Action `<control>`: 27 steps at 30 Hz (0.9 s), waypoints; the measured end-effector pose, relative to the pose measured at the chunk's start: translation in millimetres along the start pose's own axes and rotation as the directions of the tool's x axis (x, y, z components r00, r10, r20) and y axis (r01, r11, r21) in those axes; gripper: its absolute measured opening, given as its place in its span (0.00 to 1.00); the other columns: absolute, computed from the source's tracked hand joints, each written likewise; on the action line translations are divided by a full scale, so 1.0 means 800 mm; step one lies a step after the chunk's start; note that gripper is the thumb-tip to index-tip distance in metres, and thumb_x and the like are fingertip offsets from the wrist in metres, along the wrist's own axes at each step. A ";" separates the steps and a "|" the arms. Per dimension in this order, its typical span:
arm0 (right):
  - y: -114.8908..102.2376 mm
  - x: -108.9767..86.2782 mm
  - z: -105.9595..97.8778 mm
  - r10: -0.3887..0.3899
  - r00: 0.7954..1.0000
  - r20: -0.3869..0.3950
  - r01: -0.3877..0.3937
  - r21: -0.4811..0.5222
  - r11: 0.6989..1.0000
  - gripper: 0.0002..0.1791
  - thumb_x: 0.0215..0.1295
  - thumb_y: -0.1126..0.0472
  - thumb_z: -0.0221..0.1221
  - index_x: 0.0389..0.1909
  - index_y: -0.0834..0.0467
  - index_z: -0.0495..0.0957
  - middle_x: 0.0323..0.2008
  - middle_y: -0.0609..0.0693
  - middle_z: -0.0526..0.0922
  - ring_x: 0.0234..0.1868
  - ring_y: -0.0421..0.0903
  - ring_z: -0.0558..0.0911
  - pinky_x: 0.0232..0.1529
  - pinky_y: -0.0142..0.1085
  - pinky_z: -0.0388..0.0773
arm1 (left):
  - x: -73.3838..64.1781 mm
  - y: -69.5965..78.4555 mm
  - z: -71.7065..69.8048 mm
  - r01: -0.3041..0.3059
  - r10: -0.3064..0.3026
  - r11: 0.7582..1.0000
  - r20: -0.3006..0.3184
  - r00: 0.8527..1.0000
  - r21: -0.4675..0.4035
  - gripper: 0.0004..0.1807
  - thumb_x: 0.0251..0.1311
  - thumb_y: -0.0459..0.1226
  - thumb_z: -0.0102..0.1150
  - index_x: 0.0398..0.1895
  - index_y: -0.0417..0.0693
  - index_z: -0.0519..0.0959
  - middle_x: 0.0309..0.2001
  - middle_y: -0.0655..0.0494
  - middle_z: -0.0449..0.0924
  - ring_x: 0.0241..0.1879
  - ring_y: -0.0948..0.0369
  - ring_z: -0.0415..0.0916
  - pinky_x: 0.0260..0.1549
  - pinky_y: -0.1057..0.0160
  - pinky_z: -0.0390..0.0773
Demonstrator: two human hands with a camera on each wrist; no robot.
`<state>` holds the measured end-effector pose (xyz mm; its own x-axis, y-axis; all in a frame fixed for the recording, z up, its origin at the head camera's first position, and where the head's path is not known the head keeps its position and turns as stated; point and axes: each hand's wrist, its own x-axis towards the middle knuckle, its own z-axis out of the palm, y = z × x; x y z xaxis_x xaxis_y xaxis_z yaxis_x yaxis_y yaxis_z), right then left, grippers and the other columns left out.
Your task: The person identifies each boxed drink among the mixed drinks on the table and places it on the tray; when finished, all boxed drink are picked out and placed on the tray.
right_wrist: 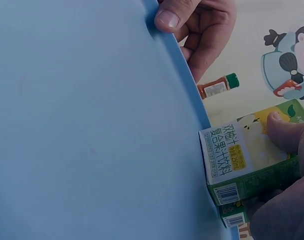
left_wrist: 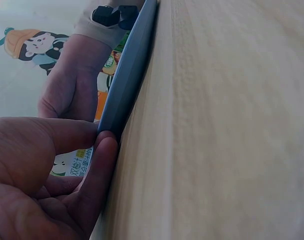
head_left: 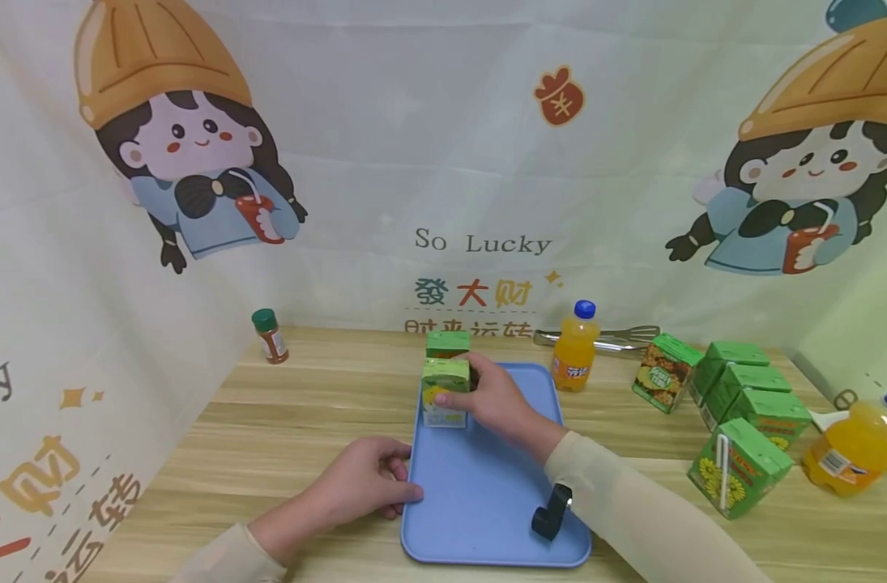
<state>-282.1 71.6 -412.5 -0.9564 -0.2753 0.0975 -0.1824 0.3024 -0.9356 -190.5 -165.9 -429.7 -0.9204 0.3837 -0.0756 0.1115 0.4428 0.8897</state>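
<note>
1. Head: L hand (head_left: 363,478) is pinching the left rim of the blue tray (head_left: 487,494), thumb on top. R hand (head_left: 505,401) is gripping the pale green juice ctn (head_left: 445,405), fingers clamped on it; ctn is standing upright over the tray's far-left corner, can't tell if it's touching down. 2nd ctn (head_left: 448,344) is sitting just behind, base hidden. Spice jar (head_left: 271,338) is standing left of tray's far end; orange bottle (head_left: 577,344) is standing just right of it. Row of green ctns (head_left: 758,377) + straw ctn (head_left: 742,470) are sitting well right of tray.
2. L wrist: L thumb + finger are clamping tray edge from both faces. R hand is showing beyond tray, its fingertips hidden.
3. R wrist: R thumb is pressing the ctn's printed face, other fingers partly hidden; ctn bottom is sitting by tray rim. L thumb is resting on tray rim.
</note>
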 end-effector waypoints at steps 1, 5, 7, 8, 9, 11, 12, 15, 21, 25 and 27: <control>0.000 0.000 0.000 -0.002 1.000 0.000 0.002 -0.001 1.000 0.31 0.67 0.61 0.79 0.69 0.56 0.80 0.55 0.49 0.89 0.54 0.49 0.87 0.64 0.54 0.85 | 0.000 0.000 0.000 -0.002 0.002 1.000 0.000 1.000 0.001 0.36 0.59 0.30 0.82 0.66 0.17 0.76 0.33 0.53 0.84 0.24 0.58 0.86 0.23 0.58 0.90; 0.001 0.001 0.000 -0.006 1.000 -0.001 0.006 0.004 1.000 0.31 0.67 0.62 0.79 0.69 0.57 0.80 0.55 0.50 0.89 0.55 0.49 0.87 0.64 0.54 0.85 | 0.000 0.001 0.000 0.003 -0.003 1.000 0.002 1.000 -0.002 0.36 0.59 0.30 0.82 0.66 0.18 0.76 0.33 0.53 0.84 0.24 0.58 0.86 0.23 0.58 0.90; 0.001 0.001 0.000 -0.006 1.000 -0.001 0.006 0.007 1.000 0.31 0.67 0.62 0.79 0.69 0.57 0.80 0.55 0.50 0.89 0.55 0.49 0.87 0.64 0.54 0.85 | 0.000 0.001 0.000 0.004 -0.004 1.000 0.002 1.000 -0.004 0.36 0.59 0.30 0.82 0.66 0.18 0.76 0.33 0.53 0.84 0.24 0.58 0.86 0.23 0.58 0.90; 0.001 0.001 0.000 -0.007 1.000 -0.001 0.007 0.009 1.000 0.31 0.67 0.62 0.79 0.69 0.56 0.80 0.55 0.50 0.89 0.55 0.49 0.87 0.64 0.54 0.85 | 0.000 0.001 0.000 0.006 -0.006 1.000 0.002 1.000 -0.005 0.36 0.59 0.30 0.82 0.66 0.18 0.76 0.33 0.53 0.84 0.24 0.58 0.86 0.23 0.58 0.90; 0.001 0.001 0.000 -0.007 1.000 -0.001 0.007 0.011 1.000 0.31 0.67 0.62 0.79 0.69 0.56 0.80 0.55 0.50 0.89 0.55 0.49 0.87 0.64 0.54 0.85 | 0.000 0.001 0.000 0.007 -0.007 1.000 0.003 1.000 -0.006 0.36 0.59 0.30 0.82 0.66 0.18 0.76 0.33 0.52 0.84 0.24 0.58 0.86 0.23 0.58 0.90; 0.000 0.000 0.001 -0.010 1.000 0.000 0.010 0.015 1.000 0.31 0.67 0.62 0.79 0.69 0.56 0.80 0.55 0.50 0.89 0.55 0.49 0.87 0.64 0.54 0.85 | 0.000 0.001 0.000 0.003 -0.003 1.000 0.003 1.000 -0.005 0.36 0.59 0.30 0.82 0.66 0.18 0.76 0.33 0.52 0.84 0.24 0.58 0.86 0.23 0.58 0.90; 0.000 0.000 0.001 -0.011 1.000 0.000 0.011 0.016 1.000 0.31 0.67 0.62 0.79 0.69 0.57 0.80 0.55 0.50 0.89 0.55 0.49 0.87 0.64 0.54 0.85 | 0.000 0.001 0.000 0.003 -0.003 1.000 0.003 1.000 -0.006 0.36 0.59 0.30 0.82 0.66 0.18 0.76 0.33 0.52 0.84 0.24 0.58 0.86 0.23 0.58 0.90; 0.000 -0.001 0.001 -0.014 1.000 -0.003 0.014 0.015 1.000 0.31 0.67 0.63 0.79 0.69 0.57 0.80 0.56 0.51 0.89 0.55 0.49 0.87 0.64 0.54 0.85 | 0.000 0.000 0.000 0.003 -0.003 1.000 0.003 1.000 -0.006 0.36 0.59 0.30 0.82 0.66 0.17 0.76 0.33 0.52 0.84 0.24 0.58 0.86 0.23 0.58 0.90; 0.001 -0.001 0.001 -0.011 1.000 -0.007 0.011 0.014 1.000 0.33 0.65 0.63 0.80 0.70 0.58 0.79 0.56 0.52 0.89 0.55 0.50 0.87 0.64 0.55 0.84 | 0.001 -0.001 0.000 0.000 0.000 1.000 0.005 1.000 -0.003 0.36 0.59 0.30 0.82 0.66 0.17 0.76 0.33 0.53 0.84 0.24 0.58 0.86 0.23 0.58 0.90; 0.001 0.000 0.000 0.001 1.000 -0.011 -0.001 0.037 0.999 0.35 0.64 0.62 0.81 0.70 0.58 0.79 0.56 0.51 0.89 0.54 0.50 0.86 0.64 0.54 0.84 | 0.001 -0.001 0.000 -0.001 0.001 1.000 0.008 1.000 -0.010 0.36 0.59 0.30 0.82 0.66 0.17 0.76 0.33 0.53 0.84 0.24 0.58 0.86 0.23 0.58 0.90; 0.000 0.000 -0.001 0.000 1.000 -0.010 0.001 0.049 0.999 0.34 0.63 0.61 0.82 0.69 0.58 0.80 0.56 0.51 0.88 0.55 0.50 0.86 0.64 0.53 0.84 | 0.001 -0.001 0.000 -0.001 0.001 1.000 0.008 1.000 -0.012 0.36 0.59 0.30 0.82 0.66 0.17 0.76 0.33 0.53 0.84 0.24 0.58 0.86 0.23 0.58 0.90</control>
<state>-282.1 72.7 -412.3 -0.9585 -0.2666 0.1010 -0.1718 0.2574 -0.9509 -191.5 -165.6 -430.6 -0.9174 0.3901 -0.0785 0.1074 0.4327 0.8951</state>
